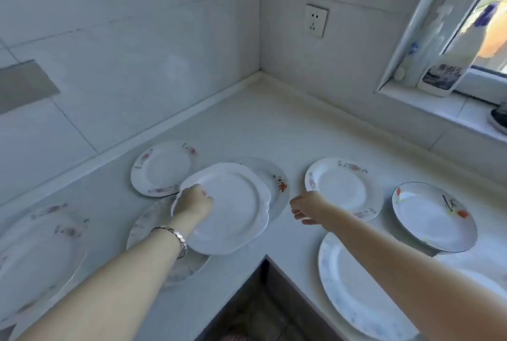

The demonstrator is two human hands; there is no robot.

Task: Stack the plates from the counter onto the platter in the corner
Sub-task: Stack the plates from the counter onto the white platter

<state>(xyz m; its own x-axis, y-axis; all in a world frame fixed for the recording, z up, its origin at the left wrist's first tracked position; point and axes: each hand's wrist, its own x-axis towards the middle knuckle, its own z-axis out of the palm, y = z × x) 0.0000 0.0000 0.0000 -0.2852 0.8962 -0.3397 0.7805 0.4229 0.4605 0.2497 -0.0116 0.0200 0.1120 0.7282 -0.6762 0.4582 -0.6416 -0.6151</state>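
A plain white scalloped plate [233, 209] was gripped at its near-left rim by the left hand [192, 203] and held above other plates near the table's [247, 126] inner corner. The right hand [307, 209] was empty, its fingers loosely spread, just beside a floral-rimmed plate [340, 184]. The held plate was judged stiff, glazed, slippery and breakable, and a firm grip on the rim was thought safest.

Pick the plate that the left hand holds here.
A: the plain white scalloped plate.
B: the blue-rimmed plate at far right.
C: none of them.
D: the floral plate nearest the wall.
A: the left hand grips the rim of the plain white scalloped plate, which lies partly over a red-flowered plate; the right hand is empty, fingers loose.
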